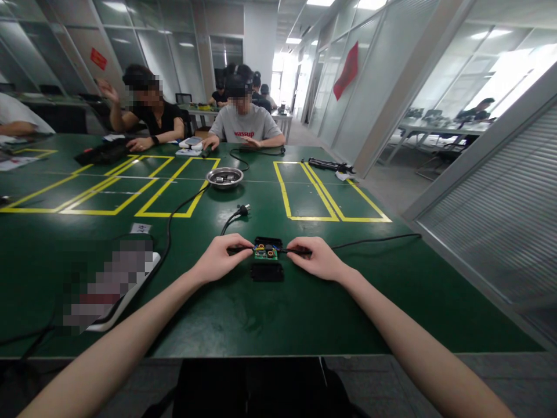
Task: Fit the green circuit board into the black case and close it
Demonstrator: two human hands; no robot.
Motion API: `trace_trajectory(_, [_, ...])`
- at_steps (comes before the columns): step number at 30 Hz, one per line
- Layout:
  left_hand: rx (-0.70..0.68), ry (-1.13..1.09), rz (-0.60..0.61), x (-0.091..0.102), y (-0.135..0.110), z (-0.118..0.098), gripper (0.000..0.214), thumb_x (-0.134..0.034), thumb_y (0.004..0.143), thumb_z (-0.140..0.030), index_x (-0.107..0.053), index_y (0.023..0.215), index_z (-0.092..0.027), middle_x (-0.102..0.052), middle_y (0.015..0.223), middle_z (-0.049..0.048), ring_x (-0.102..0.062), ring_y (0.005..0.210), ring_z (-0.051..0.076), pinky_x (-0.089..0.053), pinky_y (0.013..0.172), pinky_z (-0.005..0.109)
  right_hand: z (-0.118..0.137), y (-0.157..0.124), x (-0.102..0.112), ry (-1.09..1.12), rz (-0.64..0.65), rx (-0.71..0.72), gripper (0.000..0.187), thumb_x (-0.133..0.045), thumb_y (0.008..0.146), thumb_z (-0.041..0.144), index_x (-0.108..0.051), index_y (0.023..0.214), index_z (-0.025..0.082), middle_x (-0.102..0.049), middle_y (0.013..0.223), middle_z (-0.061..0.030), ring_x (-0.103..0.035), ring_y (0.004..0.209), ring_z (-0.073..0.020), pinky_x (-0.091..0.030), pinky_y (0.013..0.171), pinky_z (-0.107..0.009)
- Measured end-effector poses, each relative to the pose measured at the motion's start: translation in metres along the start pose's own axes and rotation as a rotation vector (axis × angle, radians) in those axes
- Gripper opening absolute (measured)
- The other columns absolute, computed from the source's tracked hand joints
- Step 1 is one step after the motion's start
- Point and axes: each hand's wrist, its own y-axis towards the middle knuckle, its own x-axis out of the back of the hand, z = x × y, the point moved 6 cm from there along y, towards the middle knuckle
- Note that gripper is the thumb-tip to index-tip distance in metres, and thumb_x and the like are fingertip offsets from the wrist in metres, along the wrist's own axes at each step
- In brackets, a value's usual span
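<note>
A small green circuit board with copper-coloured ring coils is held level between my two hands, over the green table. My left hand pinches the black cable at the board's left end. At the opposite end, my right hand has its fingers closed round the other black cable, which runs off to the right. Just behind the board is one black plastic case half. Nearer to me lies a second black case half, flat on the table. A plug on a black cable rests beyond my left hand.
A metal bowl with small parts stands farther back. Yellow tape rectangles mark the green table. At left lies a blurred-out object on a white base, beside a black cable. Two people sit across the table; black gear lies at back right.
</note>
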Motion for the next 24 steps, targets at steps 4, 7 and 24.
trace_trajectory(4, [0.062,-0.130,0.200,-0.008,-0.004,-0.001,0.018,-0.071,0.090,-0.031,-0.080,0.095,-0.016,-0.078,0.090,0.0055,-0.071,0.082,0.018,-0.055,0.077,0.028,0.008,-0.003,-0.009,0.177,0.104,-0.008,0.021,-0.065,0.093,0.034,-0.076,0.093,0.016,-0.070,0.072,-0.0020,-0.057,0.059,-0.0124,-0.042,0.055,-0.023])
trace_trajectory(7, [-0.006,-0.170,0.272,-0.011,-0.007,-0.004,0.016,-0.072,0.089,-0.028,-0.081,0.095,-0.016,-0.077,0.096,0.0069,-0.071,0.086,0.018,-0.054,0.080,0.028,0.009,-0.005,-0.017,0.235,0.172,-0.006,0.025,-0.066,0.093,0.038,-0.077,0.090,0.016,-0.070,0.072,-0.0031,-0.057,0.059,-0.0132,-0.043,0.056,-0.024])
trace_trajectory(24, [-0.164,0.348,0.220,-0.016,-0.015,-0.016,0.023,-0.057,0.101,-0.027,-0.075,0.089,-0.018,-0.067,0.081,0.0022,-0.063,0.069,0.014,-0.041,0.063,0.024,0.016,-0.006,-0.018,-0.098,0.063,0.094,0.012,-0.067,0.094,0.024,-0.077,0.099,0.020,-0.077,0.089,-0.0053,-0.069,0.073,-0.0168,-0.049,0.067,-0.026])
